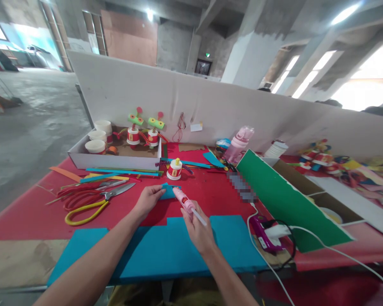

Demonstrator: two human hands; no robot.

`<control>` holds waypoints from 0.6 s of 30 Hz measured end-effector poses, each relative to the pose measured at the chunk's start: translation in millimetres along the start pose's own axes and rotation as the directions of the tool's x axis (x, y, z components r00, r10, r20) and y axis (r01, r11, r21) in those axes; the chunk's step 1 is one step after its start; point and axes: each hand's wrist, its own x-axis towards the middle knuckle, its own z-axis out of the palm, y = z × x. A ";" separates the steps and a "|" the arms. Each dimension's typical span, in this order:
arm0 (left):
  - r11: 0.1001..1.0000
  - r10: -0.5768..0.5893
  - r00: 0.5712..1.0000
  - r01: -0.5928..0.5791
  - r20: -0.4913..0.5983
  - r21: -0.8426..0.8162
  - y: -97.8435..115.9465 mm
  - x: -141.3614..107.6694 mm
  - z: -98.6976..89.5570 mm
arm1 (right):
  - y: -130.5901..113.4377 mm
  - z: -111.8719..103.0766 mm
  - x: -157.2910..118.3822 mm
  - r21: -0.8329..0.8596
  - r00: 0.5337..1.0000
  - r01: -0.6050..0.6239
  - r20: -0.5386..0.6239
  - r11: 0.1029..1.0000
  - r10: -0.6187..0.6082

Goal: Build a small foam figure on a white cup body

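Observation:
My left hand (149, 199) pinches the edge of a small blue piece of card (168, 193) between thumb and fingers. In my right hand (198, 229) is a pink hot glue gun (185, 201), its nozzle at the right side of the blue piece; I cannot tell whether it touches. A whitish glue stick (199, 216) sticks out of its rear end. Just beyond the hands stands a small paper-cup figure (174, 171) with coiled arms and a yellow top. Larger blue sheets (178, 250) lie under my forearms along the table's front edge.
Scissors with yellow handles (86, 212) lie left, by red-handled tools and coloured strips. A white box (115, 161) behind holds cups and two finished-looking figures (133, 136). Right are a pink bottle (239, 144), a green panel (284, 199), a purple power strip (266, 236) and white cables.

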 end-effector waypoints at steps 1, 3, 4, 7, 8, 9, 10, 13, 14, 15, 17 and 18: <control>1.000 -0.001 1.000 0.001 -0.001 0.001 0.2 0.0 0.2 | 0.2 -0.1 -0.2 -0.001 1.000 0.006 -0.001 1.000 -0.006; 1.000 -0.002 1.000 0.002 -0.001 0.003 0.6 -0.1 0.3 | 0.2 -0.5 -0.4 -0.006 1.000 0.016 -0.004 1.000 -0.016; 1.000 -0.002 1.000 0.002 0.000 0.005 0.7 -0.1 0.3 | 0.0 -0.9 -0.4 -0.006 1.000 0.019 -0.005 1.000 -0.019; 1.000 0.000 1.000 0.000 0.002 0.016 0.6 -0.2 -0.1 | -0.5 -1.8 0.2 0.013 1.000 0.017 0.003 1.000 -0.017; 1.000 0.001 1.000 -0.001 0.002 0.021 0.5 -0.2 -0.4 | -0.4 -2.0 0.5 0.018 1.000 0.017 0.005 1.000 -0.017; 1.000 0.002 1.000 -0.002 0.002 0.026 0.3 -0.2 -0.6 | -0.2 -2.1 0.8 0.020 1.000 0.018 0.004 1.000 -0.018; 1.000 0.003 1.000 -0.003 0.001 0.031 0.2 -0.3 -0.9 | 0.1 -2.1 1.0 0.019 1.000 0.021 0.000 1.000 -0.021; 0.999 0.003 1.000 -0.003 -0.008 0.050 -0.2 -0.3 -1.6 | 1.6 -2.1 0.9 0.010 0.999 0.037 -0.017 0.999 -0.037; 0.998 0.002 1.000 -0.002 -0.012 0.056 -0.3 -0.2 -1.7 | 2.0 -2.0 0.8 0.008 0.999 0.039 -0.018 0.999 -0.039; 0.998 0.003 1.000 -0.002 -0.015 0.062 -0.4 -0.1 -1.9 | 2.4 -2.0 0.5 0.006 0.999 0.038 -0.019 0.999 -0.038; 0.998 0.004 1.000 -0.003 -0.015 0.069 -0.8 0.2 -2.1 | 3.2 -1.8 0.0 0.005 0.999 0.033 -0.018 0.999 -0.033; 0.997 0.005 1.000 -0.004 -0.014 0.071 -1.1 0.5 -2.2 | 3.5 -1.7 -0.2 0.006 0.999 0.031 -0.017 1.000 -0.031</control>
